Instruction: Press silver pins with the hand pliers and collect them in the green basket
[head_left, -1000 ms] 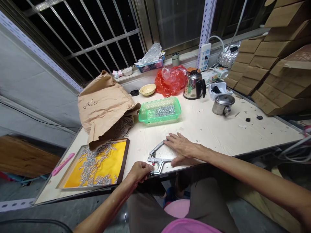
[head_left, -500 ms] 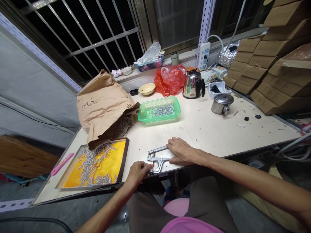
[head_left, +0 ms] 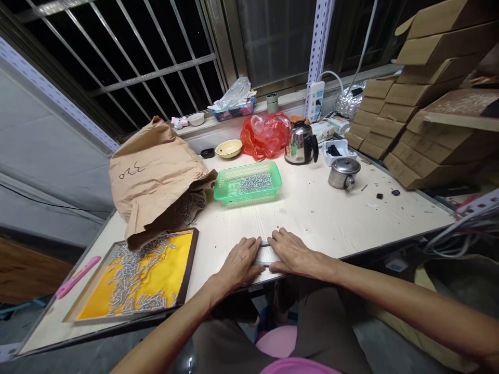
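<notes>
Flat on the table by its front edge lies a silver pair of pliers (head_left: 265, 243), of which only a stretch of the two handles shows between my hands. My left hand (head_left: 239, 261) is closed over the left end, covering the head. On the right, my right hand (head_left: 292, 253) grips the far ends of the handles, its fingers on the upper one and thumb by the lower one. A yellow-bottomed tray (head_left: 189, 267) to the left bears many small silver metal pieces (head_left: 130, 275). Beyond my hands stands a green basket (head_left: 222, 193) with similar small pieces.
A brown paper sack (head_left: 152, 171) lies open towards the tray. A pink-handled tool (head_left: 78, 277) is at the left edge. Behind are a yellow bowl (head_left: 228, 149), a red plastic bag (head_left: 265, 135), a kettle (head_left: 300, 144), and a lidded metal cup (head_left: 343, 174). Cardboard boxes (head_left: 421, 114) are stacked right.
My left hand has moved from the lower left tip of the pliers onto their head, covering it. My right hand stays on the handles. The view has shifted slightly right.
</notes>
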The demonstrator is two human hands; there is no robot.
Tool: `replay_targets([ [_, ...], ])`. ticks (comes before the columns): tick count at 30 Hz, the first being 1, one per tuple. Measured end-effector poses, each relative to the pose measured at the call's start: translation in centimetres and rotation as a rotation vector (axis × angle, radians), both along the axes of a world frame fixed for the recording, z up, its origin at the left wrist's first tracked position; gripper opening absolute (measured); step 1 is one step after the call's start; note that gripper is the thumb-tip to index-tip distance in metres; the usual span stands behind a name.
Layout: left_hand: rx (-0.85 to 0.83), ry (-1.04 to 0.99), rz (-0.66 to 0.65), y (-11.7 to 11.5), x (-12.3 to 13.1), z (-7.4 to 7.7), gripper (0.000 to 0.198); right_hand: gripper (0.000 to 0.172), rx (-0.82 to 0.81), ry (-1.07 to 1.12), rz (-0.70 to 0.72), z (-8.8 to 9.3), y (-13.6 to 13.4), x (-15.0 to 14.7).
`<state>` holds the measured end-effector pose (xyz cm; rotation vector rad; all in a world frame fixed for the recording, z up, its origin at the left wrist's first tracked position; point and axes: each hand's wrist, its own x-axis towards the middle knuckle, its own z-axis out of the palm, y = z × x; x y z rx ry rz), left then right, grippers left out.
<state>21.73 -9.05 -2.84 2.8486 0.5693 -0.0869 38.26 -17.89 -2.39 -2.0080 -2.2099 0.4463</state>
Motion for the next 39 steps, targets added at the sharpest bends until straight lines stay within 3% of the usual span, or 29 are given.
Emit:
replay_targets([
  [4, -0.024, 0.032, 0.008, 0.2, 0.2, 0.5, 0.038, 0.025, 0.022, -0.034, 0.047, 0.2, -0.5, -0.3],
  [10, -0.044, 0.031, 0.070, 0.0, 0.5, 0.1, 0.015, 0.010, 0.105, 0.028, 0.083, -1.7, -0.7, -0.8],
  [15, -0.023, 0.038, 0.106, -0.2, 0.5, 0.1, 0.015, 0.008, 0.116, 0.010, 0.090, -2.1, -0.2, -0.4],
  [20, 0.044, -0.117, 0.147, -2.6, -0.9, -1.0, 0.031, 0.030, 0.151, 0.035, 0.080, -1.2, 0.0, 1.3],
  [26, 0.072, -0.259, 0.097, -7.4, -1.4, -2.7, 0.030, 0.020, 0.172, -0.055, 0.024, -1.9, 2.3, 2.7],
  [32, 0.069, -0.362, 0.176, -8.2, -0.4, -3.1, 0.027, 0.017, 0.225, -0.113, 0.008, -1.4, 5.5, 2.3],
  [34, 0.076, -0.378, 0.181, -8.1, -0.3, -3.3, 0.028, 0.015, 0.225, -0.103, 0.088, -0.8, 5.7, 0.6],
  [39, 0.029, -0.459, 0.169, -9.6, -1.3, -4.1, 0.034, 0.015, 0.257, 0.009, 0.567, 0.3, 5.0, -5.5],
])
